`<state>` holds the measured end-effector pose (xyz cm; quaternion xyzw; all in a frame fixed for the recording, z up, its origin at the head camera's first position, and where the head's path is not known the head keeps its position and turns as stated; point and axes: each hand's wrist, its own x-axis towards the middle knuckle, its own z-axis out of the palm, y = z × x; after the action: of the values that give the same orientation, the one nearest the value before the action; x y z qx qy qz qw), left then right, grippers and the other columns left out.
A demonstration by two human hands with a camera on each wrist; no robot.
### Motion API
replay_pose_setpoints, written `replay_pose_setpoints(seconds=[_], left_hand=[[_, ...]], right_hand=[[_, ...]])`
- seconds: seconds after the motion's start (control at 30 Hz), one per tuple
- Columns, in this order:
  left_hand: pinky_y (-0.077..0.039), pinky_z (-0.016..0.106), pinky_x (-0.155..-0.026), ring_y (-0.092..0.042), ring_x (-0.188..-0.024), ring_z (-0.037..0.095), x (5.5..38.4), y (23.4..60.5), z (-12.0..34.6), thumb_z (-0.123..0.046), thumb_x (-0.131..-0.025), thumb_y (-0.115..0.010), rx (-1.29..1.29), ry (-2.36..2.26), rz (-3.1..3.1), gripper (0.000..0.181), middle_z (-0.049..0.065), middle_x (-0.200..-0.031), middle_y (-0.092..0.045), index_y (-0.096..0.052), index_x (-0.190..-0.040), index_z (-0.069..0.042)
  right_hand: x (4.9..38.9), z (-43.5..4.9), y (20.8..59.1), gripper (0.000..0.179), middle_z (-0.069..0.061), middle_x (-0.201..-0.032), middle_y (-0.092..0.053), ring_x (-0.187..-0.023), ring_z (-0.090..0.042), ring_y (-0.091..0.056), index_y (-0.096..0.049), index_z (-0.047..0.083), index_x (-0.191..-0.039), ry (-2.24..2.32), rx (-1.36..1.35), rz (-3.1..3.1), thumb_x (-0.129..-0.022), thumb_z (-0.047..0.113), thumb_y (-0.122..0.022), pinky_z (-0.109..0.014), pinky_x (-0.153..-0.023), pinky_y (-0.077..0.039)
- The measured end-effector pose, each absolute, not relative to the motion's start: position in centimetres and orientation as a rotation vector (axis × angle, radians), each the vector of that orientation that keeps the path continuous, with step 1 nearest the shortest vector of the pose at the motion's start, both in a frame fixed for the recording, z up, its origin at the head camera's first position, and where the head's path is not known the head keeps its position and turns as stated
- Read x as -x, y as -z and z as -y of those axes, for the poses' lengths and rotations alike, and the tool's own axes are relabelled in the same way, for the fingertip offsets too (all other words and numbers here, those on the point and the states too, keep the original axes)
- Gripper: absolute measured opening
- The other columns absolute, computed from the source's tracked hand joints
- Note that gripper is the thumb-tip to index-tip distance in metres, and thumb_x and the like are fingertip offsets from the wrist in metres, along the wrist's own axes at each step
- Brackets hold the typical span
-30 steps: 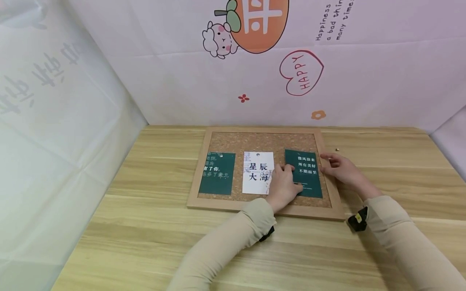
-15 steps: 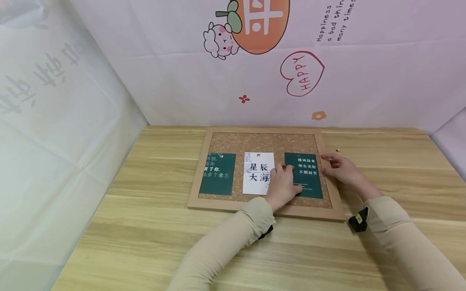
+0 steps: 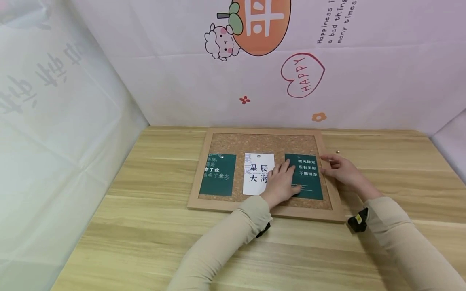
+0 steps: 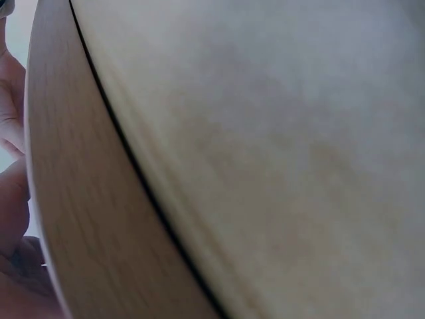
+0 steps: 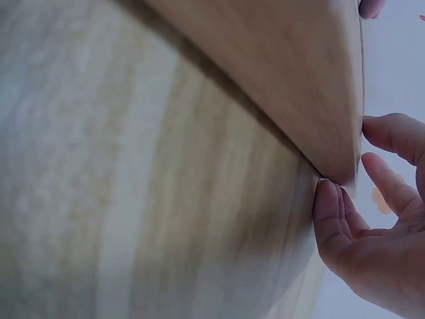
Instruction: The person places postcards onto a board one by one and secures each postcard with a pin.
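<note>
A wood-framed cork board lies on the table, bearing a green card at left, a white card in the middle and another green card at right. My left hand rests with fingers stretched over the gap between the white card and the right green card, touching the green card's left edge and covering part of the white one. With its fingers bent about the board's right frame edge, my right hand holds that side; in the right wrist view, fingertips meet the frame.
A small brass-coloured thumbtack is on the table, just right of the board. A printed cloth hangs behind the table, and a white cloth stands at the left.
My left hand's bent fingers have straightened and spread, and the hand has shifted slightly left. The right hand stays at the frame edge; the cards keep their places.
</note>
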<state>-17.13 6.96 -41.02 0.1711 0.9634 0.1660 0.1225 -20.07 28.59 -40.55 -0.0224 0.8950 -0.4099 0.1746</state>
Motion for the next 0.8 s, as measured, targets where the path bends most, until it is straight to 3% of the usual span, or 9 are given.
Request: replay_pose_setpoints(seconds=[0.37, 0.5, 0.6, 0.7, 0.8], left_hand=[[-0.024, 0.035, -0.117, -0.016, -0.149, 0.016, 17.3, 41.0, -6.7, -0.049, -0.097, -0.047, -0.562, -0.381, -2.783, 0.065, -0.005, -0.161, -0.019, -0.026, -0.152, -0.022], [-0.022, 0.034, -0.118, -0.013, -0.150, 0.016, 17.4, 41.1, -6.6, -0.050, -0.098, -0.045, -0.577, -0.357, -2.771, 0.065, -0.005, -0.162, -0.015, -0.023, -0.153, -0.023], [-0.021, 0.034, -0.119, -0.011, -0.150, 0.016, 17.4, 41.2, -6.5, -0.050, -0.098, -0.043, -0.578, -0.355, -2.761, 0.065, -0.005, -0.162, -0.013, -0.021, -0.154, -0.022], [-0.020, 0.034, -0.120, -0.009, -0.151, 0.016, 17.4, 41.2, -6.5, -0.049, -0.099, -0.042, -0.578, -0.365, -2.749, 0.065, -0.005, -0.162, -0.012, -0.020, -0.154, -0.022], [-0.018, 0.033, -0.120, -0.008, -0.151, 0.015, 17.3, 41.3, -6.5, -0.049, -0.099, -0.041, -0.575, -0.370, -2.740, 0.065, -0.006, -0.163, -0.010, -0.019, -0.154, -0.022]], right_hand=[[20.7, -29.2, 39.9, 0.059, -0.037, -0.141, -0.033, -0.128, -0.051, -0.035, -0.033, -0.004, -0.145, 1.117, 0.043, -2.633, -0.099, 0.029, -0.049, -0.061, -0.098, -0.039], [21.3, -30.0, 39.4, 0.053, -0.036, -0.134, -0.041, -0.116, -0.046, -0.045, -0.037, -0.006, -0.142, 1.148, -0.069, -2.729, -0.101, 0.027, -0.043, -0.040, -0.080, -0.050], [21.7, -30.6, 39.2, 0.051, -0.033, -0.130, -0.045, -0.102, -0.035, -0.052, -0.040, -0.007, -0.140, 1.153, -0.177, -2.771, -0.101, 0.025, -0.040, -0.025, -0.066, -0.046], [22.0, -31.3, 39.4, 0.050, -0.034, -0.130, -0.046, -0.095, -0.030, -0.054, -0.041, -0.008, -0.139, 1.114, -0.255, -2.795, -0.101, 0.024, -0.039, -0.020, -0.061, -0.043], [22.3, -31.9, 39.7, 0.048, -0.036, -0.131, -0.045, -0.097, -0.034, -0.055, -0.042, -0.011, -0.137, 1.075, -0.272, -2.797, -0.101, 0.020, -0.038, -0.022, -0.064, -0.044]])
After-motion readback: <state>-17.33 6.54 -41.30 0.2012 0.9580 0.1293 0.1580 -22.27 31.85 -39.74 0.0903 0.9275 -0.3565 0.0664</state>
